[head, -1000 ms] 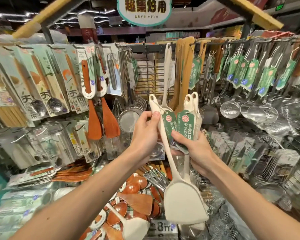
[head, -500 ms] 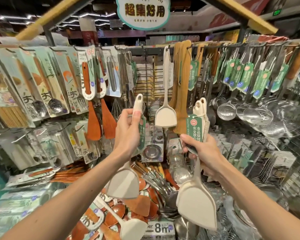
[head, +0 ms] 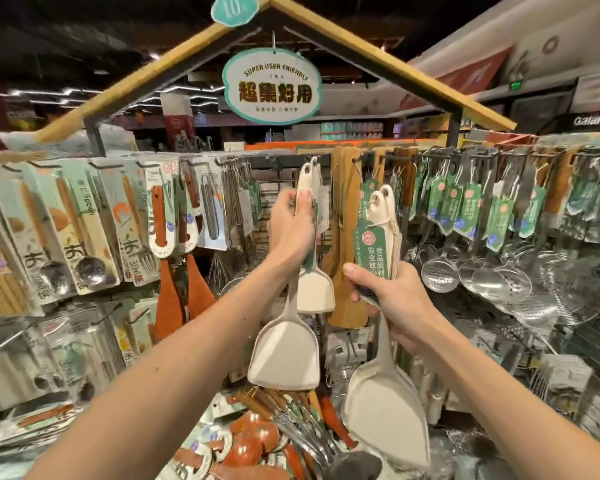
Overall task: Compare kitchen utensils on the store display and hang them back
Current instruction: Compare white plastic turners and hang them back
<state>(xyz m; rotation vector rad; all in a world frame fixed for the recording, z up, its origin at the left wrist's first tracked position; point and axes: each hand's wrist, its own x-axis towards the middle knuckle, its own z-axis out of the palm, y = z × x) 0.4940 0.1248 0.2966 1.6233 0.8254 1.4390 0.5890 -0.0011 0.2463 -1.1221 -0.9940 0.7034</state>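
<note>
Now, at mid-frame: one cream spatula (head: 284,355), pinched high on its handle by the left hand (head: 291,226), hanging hole held close under the hook (head: 314,160) carrying a matching spatula (head: 315,292). Likely light, stiff in the handle, bendy at the blade; best held near the top to steer the hole. Right of centre, two more spatulas (head: 385,414) bundled in the right hand (head: 392,299), grip wrapped tight round handles and green tag (head: 371,251). Readable: "SUPER USER FRIENDLY" on the oval sign (head: 272,86) up top, "Galanz" (head: 594,119) at far right.
</note>
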